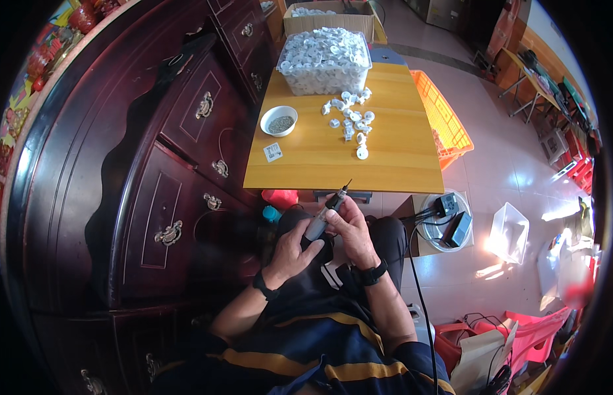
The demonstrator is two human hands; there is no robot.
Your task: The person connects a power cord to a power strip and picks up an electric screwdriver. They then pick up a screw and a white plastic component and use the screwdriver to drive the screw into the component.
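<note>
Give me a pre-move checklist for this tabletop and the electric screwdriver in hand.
1. Electric screwdriver supported: ok, left hand and right hand both hold it.
2. One hand free: not ok, both are occupied.
3. Bit seated tightly: cannot tell.
4. White bowl upright with small metal pieces inside: ok.
5. Loose white parts on the tabletop: ok, mostly on the near side of the clear bin.
</note>
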